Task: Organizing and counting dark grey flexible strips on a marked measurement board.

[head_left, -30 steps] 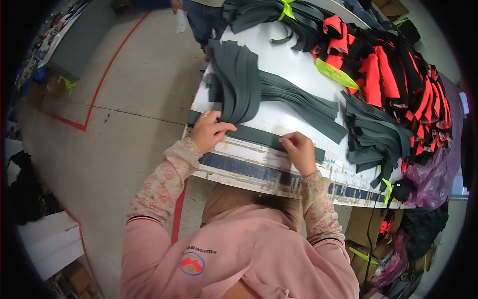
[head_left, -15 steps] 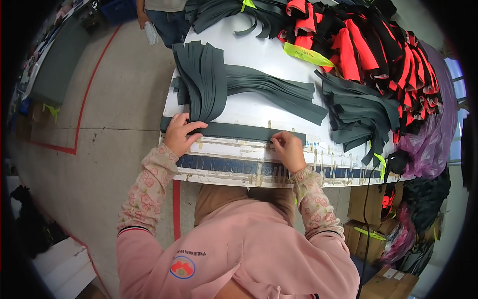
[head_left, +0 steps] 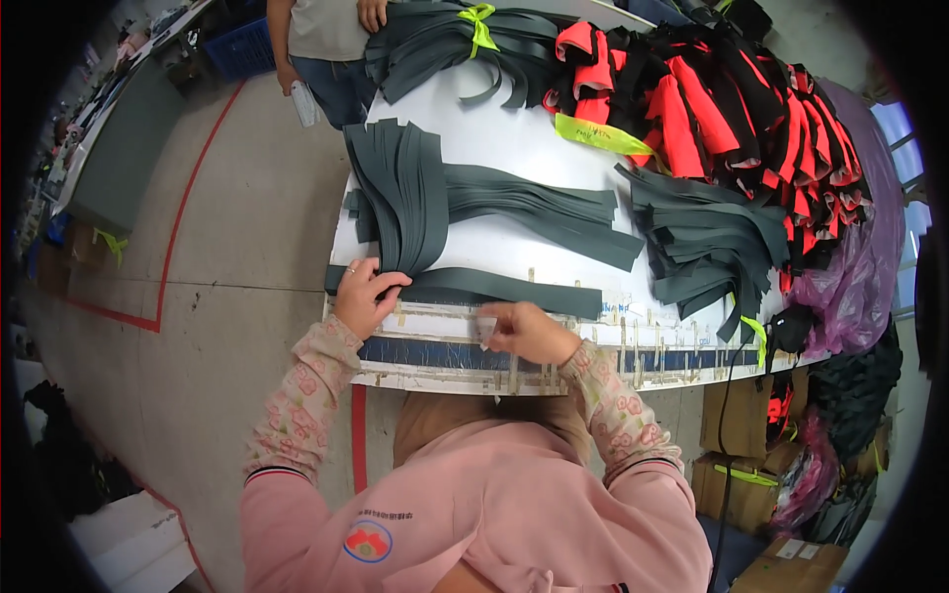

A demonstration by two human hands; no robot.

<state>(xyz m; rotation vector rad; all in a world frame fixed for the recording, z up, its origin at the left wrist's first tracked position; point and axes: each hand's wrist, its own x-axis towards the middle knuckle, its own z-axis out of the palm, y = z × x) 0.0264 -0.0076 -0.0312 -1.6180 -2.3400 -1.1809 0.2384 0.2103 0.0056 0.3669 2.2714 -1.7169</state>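
Observation:
A long dark green fabric strip point(head_left: 514, 289) lies across the near part of the white table, its middle bowed slightly away from me. At its left end my left hand point(head_left: 366, 296) rests with fingers apart, touching the strip beside a thick folded bundle of dark green strips point(head_left: 400, 198). My right hand point(head_left: 529, 332) is off the strip, just on the near side of it, over the taped table edge. Its thumb and fingers are drawn together and blurred around something small and pale that I cannot make out.
More dark green strips point(head_left: 707, 237) lie at the right, and a bundle tied with a yellow-green ribbon point(head_left: 479, 28) at the back. Black and neon-coral pieces point(head_left: 692, 109) are heaped far right beside purple plastic point(head_left: 845, 267). A person point(head_left: 331, 49) stands at the far left corner. Cardboard boxes point(head_left: 736, 494) sit below.
My right hand has left the strip's right part and moved left and toward me. The strip, straight before, now bows in the middle. My left hand stays at its left end.

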